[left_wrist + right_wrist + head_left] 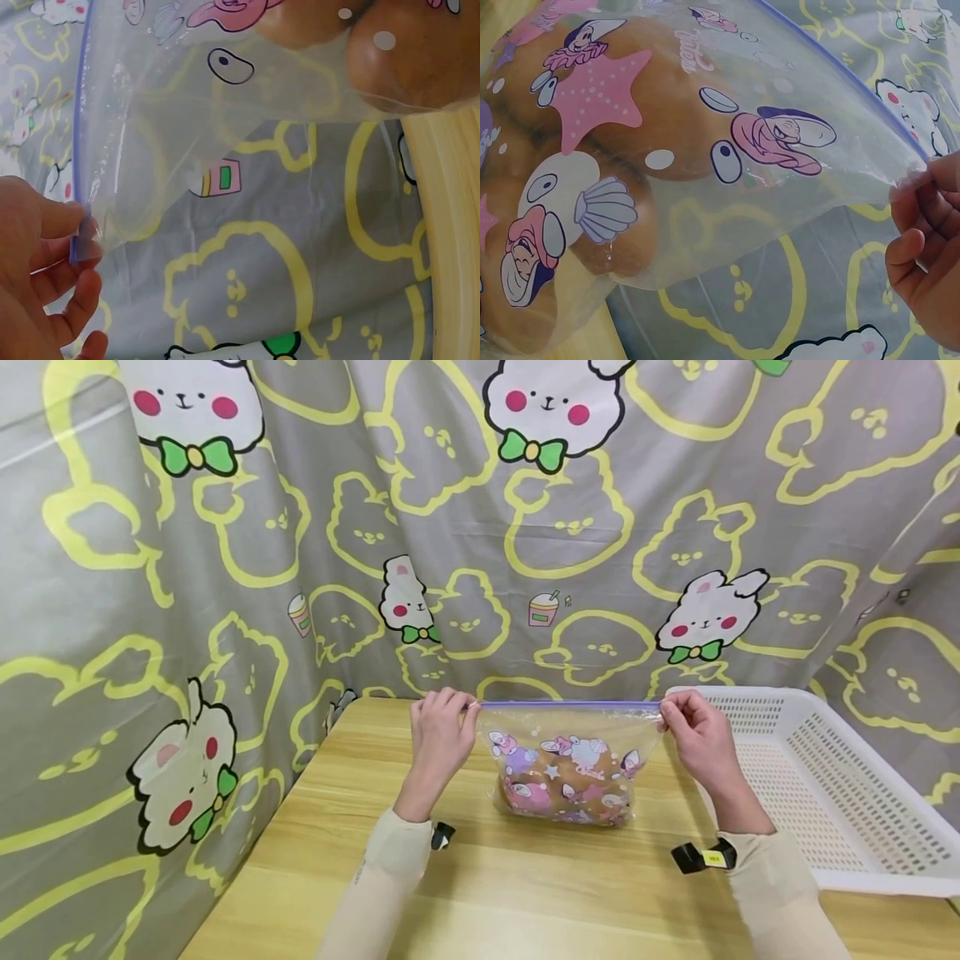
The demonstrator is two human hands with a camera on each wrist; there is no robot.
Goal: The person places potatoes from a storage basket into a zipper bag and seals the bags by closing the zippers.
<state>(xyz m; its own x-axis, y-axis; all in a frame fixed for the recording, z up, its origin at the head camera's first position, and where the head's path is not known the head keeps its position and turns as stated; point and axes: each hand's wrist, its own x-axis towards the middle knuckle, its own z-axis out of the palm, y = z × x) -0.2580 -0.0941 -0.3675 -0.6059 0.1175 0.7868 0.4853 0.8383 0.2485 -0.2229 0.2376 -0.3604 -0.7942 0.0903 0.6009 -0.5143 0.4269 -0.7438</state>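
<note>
A clear zip bag (566, 768) with printed pink and purple sea cartoons stands upright over the wooden table, its purple zip strip (570, 704) stretched straight along the top. Several round brown items, like bread rolls (682, 97), fill its lower part. My left hand (442, 731) pinches the strip's left end between thumb and fingers; the left wrist view shows the bag's corner (86, 240) in that pinch. At the opposite end, my right hand (701, 739) pinches the other top corner, also seen in the right wrist view.
A white perforated plastic basket (892, 877) stands on the right of the wooden table (525, 893), close beside my right hand. A grey curtain (465, 543) with yellow outlines and white rabbits hangs behind the table and along its left side. Black wrist-worn devices (693, 857) sit at both cuffs.
</note>
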